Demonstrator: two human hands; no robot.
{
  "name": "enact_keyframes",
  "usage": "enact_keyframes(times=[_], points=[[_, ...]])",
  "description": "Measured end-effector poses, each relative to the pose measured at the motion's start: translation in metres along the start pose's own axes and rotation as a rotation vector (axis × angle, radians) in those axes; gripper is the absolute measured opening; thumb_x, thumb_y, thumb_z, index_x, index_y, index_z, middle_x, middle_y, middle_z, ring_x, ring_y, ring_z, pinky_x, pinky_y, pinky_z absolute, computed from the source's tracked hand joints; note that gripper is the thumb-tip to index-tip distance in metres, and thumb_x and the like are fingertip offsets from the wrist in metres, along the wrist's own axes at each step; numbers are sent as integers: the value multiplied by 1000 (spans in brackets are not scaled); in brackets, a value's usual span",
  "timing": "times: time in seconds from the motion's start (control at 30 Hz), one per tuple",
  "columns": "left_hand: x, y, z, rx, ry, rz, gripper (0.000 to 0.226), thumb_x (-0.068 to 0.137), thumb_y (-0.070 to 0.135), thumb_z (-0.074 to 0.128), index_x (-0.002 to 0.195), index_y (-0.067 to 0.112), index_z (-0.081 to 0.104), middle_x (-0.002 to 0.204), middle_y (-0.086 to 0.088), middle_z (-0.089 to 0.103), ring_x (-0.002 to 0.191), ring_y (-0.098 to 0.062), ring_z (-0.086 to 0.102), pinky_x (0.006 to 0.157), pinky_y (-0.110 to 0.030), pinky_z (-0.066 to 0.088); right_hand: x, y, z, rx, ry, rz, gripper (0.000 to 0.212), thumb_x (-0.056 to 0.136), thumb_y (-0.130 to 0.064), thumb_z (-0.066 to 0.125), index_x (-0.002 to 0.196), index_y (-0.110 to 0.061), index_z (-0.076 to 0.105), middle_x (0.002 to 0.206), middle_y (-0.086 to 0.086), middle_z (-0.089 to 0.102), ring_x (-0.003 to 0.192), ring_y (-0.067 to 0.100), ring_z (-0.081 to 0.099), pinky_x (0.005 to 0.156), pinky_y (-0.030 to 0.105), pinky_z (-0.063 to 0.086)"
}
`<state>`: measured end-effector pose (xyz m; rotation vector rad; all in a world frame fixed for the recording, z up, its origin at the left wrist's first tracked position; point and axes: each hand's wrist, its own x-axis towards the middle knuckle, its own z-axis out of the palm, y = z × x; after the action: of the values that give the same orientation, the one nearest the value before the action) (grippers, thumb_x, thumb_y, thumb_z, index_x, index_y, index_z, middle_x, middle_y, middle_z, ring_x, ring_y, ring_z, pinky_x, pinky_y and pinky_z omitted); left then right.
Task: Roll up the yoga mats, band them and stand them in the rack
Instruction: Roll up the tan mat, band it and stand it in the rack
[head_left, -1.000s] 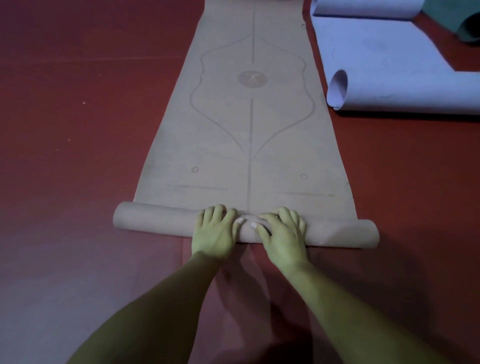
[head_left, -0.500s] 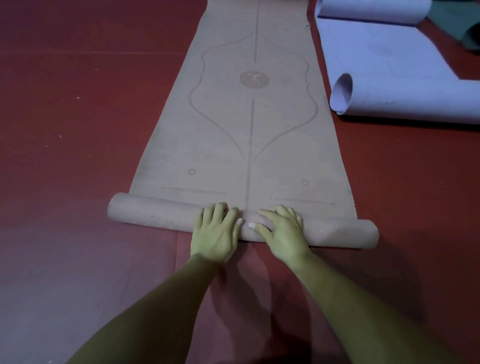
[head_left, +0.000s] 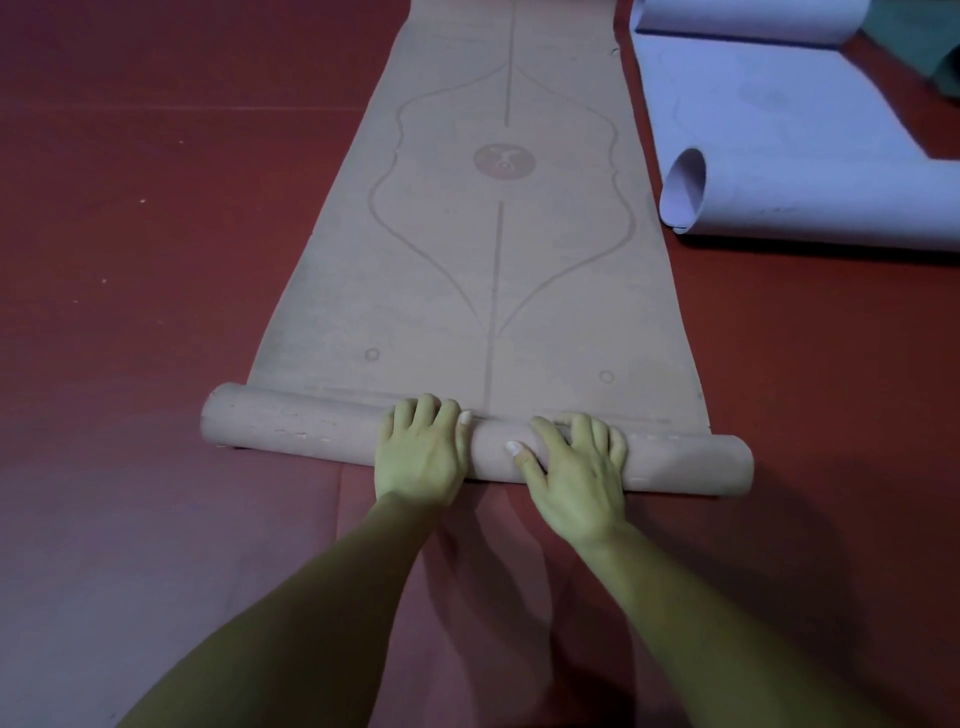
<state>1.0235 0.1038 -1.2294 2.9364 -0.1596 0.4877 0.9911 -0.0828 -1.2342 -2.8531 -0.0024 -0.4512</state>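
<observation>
**Step in hand:** rolling, first mat. The tan mat (head_left: 493, 291) lies lengthwise on the floor (head_left: 130, 208). Its near end is wound into a roll (head_left: 311, 431) directly under the fingers. The flat remainder runs away beyond the fingertips to the top edge of view.

**Hand state:** left hand (head_left: 421, 457) and right hand (head_left: 576, 473) sit side by side at mid-roll w/ a small gap between them. Fingers (head_left: 428, 410) of both curl over the roll's top, tips at its far side, thumbs pointing inward. Both hands clamp the roll.

**Progress (est.):** early. Only a short length is wound; banding and racking not begun.

**Next move req.:** push fwd w/ even pressure L/R and keep the wrap tight. The roll lies slightly skewed, right end nearer than left, so telescoping at the ends is a risk.

**Hidden/unclear:**
- Far end of tan mat is cut off.
- No band or rack in view.
- Right of the fingers and further off, a lilac mat (head_left: 779, 130) is curled at both ends, its right side cropped.
- A dark green item (head_left: 935, 52) sits at the top corner, too cropped to ID.
</observation>
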Motion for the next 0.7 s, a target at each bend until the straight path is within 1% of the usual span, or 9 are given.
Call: enact_keyframes(times=[0.1,0.17,0.2,0.27,0.33,0.43,0.5,0.6,0.7], points=[[9,0,0,-21,-40,25,43,101,40,31,93,18,68,99,-4,64,90,-31,57,88,-42,35,17,4,2,29,-16,-4,46,92,-60,45,102,-25,73,104,4,58,99,30,55,95,46,38],[12,2,2,-49,-30,49,42,101,40,33,101,17,68,111,-5,63,97,-30,56,91,-42,36,31,4,3,45,-50,-1,47,92,-59,42,100,-24,73,98,4,58,97,31,56,90,46,42],[14,4,4,-48,-18,67,40,101,39,34,103,17,67,111,-5,62,97,-30,56,92,-42,37,38,4,4,57,-74,1,50,92,-59,40,101,-23,73,97,5,59,97,31,57,89,46,43],[18,8,8,-20,-3,80,37,101,38,35,99,18,65,104,-3,62,94,-30,55,91,-43,38,50,5,5,82,-133,9,55,92,-61,34,104,-20,69,101,4,65,101,31,58,91,46,42],[26,10,13,14,4,51,35,100,37,36,93,19,65,95,-3,62,88,-30,54,88,-44,39,59,7,3,95,-150,10,54,92,-62,32,103,-20,64,102,3,66,103,30,58,94,46,39],[40,11,19,38,-15,20,35,99,36,37,87,17,65,87,-4,62,83,-32,55,83,-44,39,57,11,-2,62,-22,-27,46,91,-60,42,100,-21,65,101,3,60,100,29,53,93,45,34],[49,10,21,45,-41,13,38,99,36,36,84,16,65,84,-5,63,80,-33,56,81,-43,40,48,14,-3,19,31,-51,46,90,-61,47,102,-22,68,106,4,59,102,29,53,93,46,36],[56,12,21,53,-55,5,40,98,36,35,82,15,64,81,-6,64,77,-33,57,80,-43,39,38,19,2,8,13,-67,50,90,-64,47,110,-24,69,109,3,59,103,29,55,94,46,39],[60,12,18,21,-32,25,42,102,40,33,93,15,65,91,-4,64,84,-31,57,82,-44,40,47,23,6,13,20,-86,49,90,-65,47,109,-25,70,106,2,60,100,28,56,93,44,40]])
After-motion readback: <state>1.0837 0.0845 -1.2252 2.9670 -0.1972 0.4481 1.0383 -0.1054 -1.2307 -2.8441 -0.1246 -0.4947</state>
